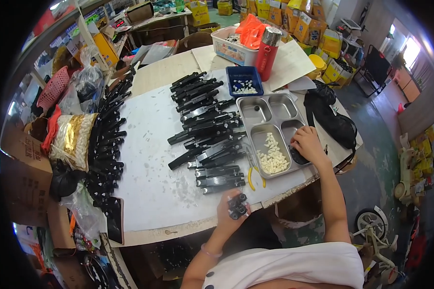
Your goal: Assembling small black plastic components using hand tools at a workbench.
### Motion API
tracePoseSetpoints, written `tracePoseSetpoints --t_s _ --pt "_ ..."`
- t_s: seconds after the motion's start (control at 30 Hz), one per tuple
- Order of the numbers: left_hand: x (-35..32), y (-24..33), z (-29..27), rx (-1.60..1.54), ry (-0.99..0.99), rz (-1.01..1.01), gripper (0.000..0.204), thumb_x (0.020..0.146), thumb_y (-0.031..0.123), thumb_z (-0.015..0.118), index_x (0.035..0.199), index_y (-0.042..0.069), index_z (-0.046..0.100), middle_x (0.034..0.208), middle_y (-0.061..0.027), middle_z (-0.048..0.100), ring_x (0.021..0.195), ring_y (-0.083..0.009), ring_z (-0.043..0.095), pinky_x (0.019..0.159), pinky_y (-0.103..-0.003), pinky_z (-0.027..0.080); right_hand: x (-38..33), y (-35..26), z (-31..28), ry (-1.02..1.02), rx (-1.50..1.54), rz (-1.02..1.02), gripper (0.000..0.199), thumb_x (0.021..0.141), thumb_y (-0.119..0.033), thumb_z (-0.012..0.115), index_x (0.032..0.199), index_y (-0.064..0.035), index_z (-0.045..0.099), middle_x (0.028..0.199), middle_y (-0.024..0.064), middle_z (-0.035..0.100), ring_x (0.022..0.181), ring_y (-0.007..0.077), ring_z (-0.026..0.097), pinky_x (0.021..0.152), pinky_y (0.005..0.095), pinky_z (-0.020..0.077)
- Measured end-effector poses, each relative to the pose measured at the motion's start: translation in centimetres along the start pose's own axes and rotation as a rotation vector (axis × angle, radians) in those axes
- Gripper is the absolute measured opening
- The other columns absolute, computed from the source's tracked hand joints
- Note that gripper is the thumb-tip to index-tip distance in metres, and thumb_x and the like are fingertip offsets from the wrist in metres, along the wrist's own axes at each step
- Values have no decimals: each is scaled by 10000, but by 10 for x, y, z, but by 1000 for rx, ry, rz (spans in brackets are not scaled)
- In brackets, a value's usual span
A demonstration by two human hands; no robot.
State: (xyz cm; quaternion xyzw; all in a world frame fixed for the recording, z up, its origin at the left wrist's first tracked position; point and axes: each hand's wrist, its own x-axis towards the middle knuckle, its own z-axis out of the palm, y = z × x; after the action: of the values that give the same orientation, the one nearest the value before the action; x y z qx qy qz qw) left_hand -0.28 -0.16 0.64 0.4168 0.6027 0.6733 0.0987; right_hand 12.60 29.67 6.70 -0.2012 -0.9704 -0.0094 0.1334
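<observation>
Low centre of the frame, your left hand (230, 208) has its fingers wrapped around a small black part (237, 206) at the bench (149, 192) edge. Further up right, your right hand (307, 144) dips curled fingers into the steel tray (270, 108); what they hold, I cannot tell.

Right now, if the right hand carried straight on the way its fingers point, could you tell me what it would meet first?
The right hand reaches up and left over the steel compartment tray. Going on, its fingers would probably first meet the pile of small white pieces in the tray's large compartment, though its height above them is unclear.
</observation>
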Motion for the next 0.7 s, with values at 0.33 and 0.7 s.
tracePoseSetpoints --t_s 0.33,0.7 --pt "-5 -2 -3 16 -71 -82 549 665 -35 708 1130 57 430 1058 -128 546 939 -222 559 832 -325 463 7 7 17 -24 -90 13 95 776 -136 654 828 -60 630 888 66 572 993 261 504 912 391 364" --pt "-1 2 -5 121 -47 -6 489 693 9 735 1113 59 489 1008 -119 576 832 -218 610 727 -301 499 10 -1 11 -52 -49 1 79 761 -122 651 783 -47 639 856 75 577 967 260 512 901 386 366"
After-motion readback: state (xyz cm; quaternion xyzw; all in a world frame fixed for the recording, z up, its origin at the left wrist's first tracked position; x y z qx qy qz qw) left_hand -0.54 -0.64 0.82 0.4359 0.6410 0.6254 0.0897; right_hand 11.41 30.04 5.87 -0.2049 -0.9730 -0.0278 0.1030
